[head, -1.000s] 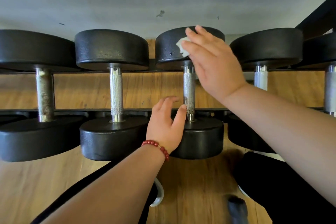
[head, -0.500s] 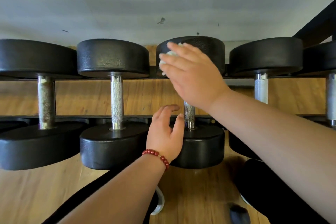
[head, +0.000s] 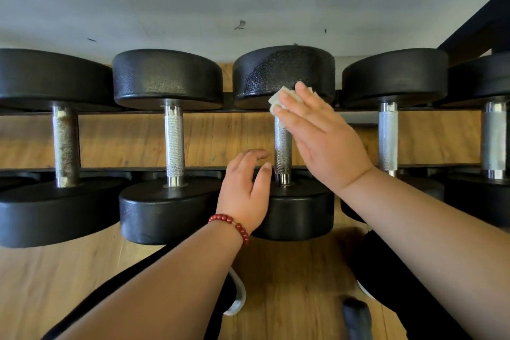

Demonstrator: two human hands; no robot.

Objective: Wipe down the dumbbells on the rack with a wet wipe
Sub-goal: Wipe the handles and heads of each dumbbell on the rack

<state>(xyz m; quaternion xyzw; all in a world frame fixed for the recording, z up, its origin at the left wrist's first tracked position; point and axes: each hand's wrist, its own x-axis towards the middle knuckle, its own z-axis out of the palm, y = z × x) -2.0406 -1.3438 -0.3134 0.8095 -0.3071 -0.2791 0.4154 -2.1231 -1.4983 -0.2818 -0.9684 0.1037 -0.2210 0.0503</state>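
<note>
- One wide-angle camera, worn on the person's head, looks forward and steeply down.
- It sits near the black round-headed dumbbells with knurled steel handles [head: 174, 141], whose row on the black metal rack [head: 105, 170] spans the frame's width.
- Brown wooden floor [head: 298, 279] lies along the lower edge.

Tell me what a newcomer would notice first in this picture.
The right hand, fingers flat, presses a white wipe against the far head of the middle dumbbell on the rack. The left hand, with a red bead bracelet at its wrist, sits at that dumbbell's near head. At far left, one handle looks rusty.
</note>
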